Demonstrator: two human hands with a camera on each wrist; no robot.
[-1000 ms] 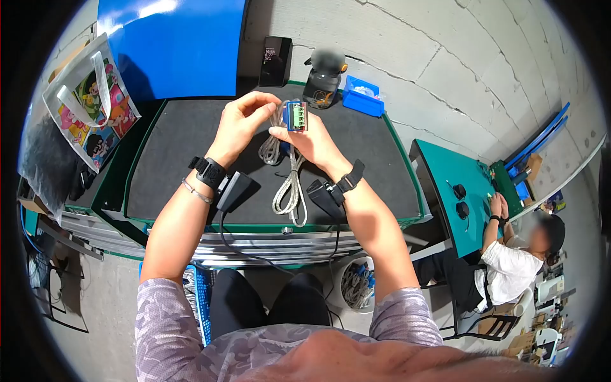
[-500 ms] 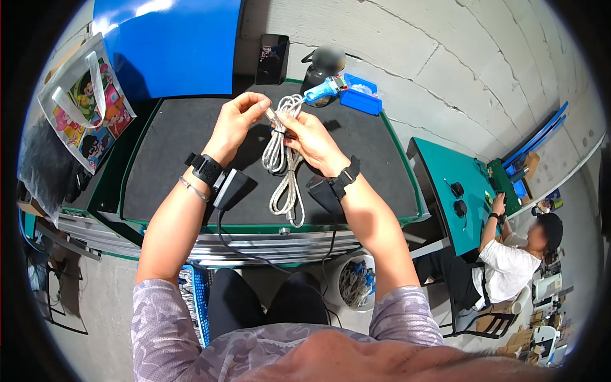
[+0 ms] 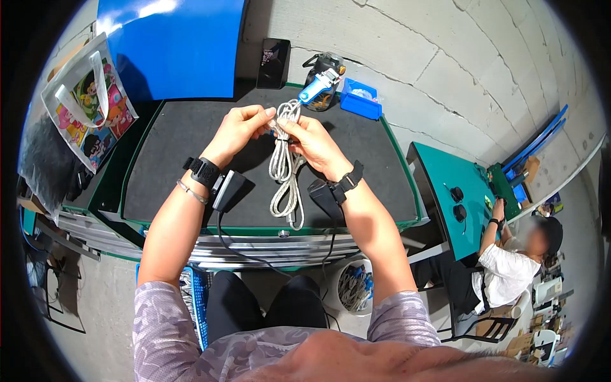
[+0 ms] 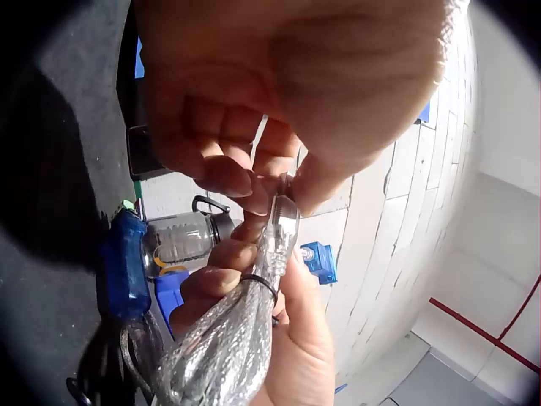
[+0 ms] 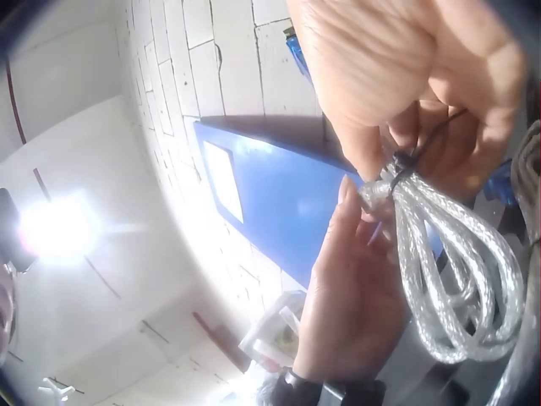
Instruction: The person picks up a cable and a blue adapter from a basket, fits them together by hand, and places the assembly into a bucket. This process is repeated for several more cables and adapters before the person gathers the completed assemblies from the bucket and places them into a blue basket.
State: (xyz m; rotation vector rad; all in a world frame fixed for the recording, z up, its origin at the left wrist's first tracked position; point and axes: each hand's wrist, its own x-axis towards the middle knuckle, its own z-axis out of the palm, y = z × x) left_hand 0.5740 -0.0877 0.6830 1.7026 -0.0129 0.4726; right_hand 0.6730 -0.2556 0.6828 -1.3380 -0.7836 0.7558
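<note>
In the head view, a silver braided cable, looped into a bundle, is held between both hands above the dark mat. My right hand grips the bundle near its black tie. The fingers of my left hand pinch the cable's metal plug, which shows in the left wrist view. A blue adapter extends beyond the far end of the bundle, and its green terminal end shows in the left wrist view. Lower loops of cable reach toward the mat's front edge.
A drink bottle, a phone and a small blue bin stand along the wall side. At left is a printed bag. A white bucket of cables stands below. Another person sits at the green table.
The blue adapter's green terminal first faced the camera by my right hand; the adapter then swung out beyond the bundle and has since shifted slightly left. My left fingers have moved onto the plug.
</note>
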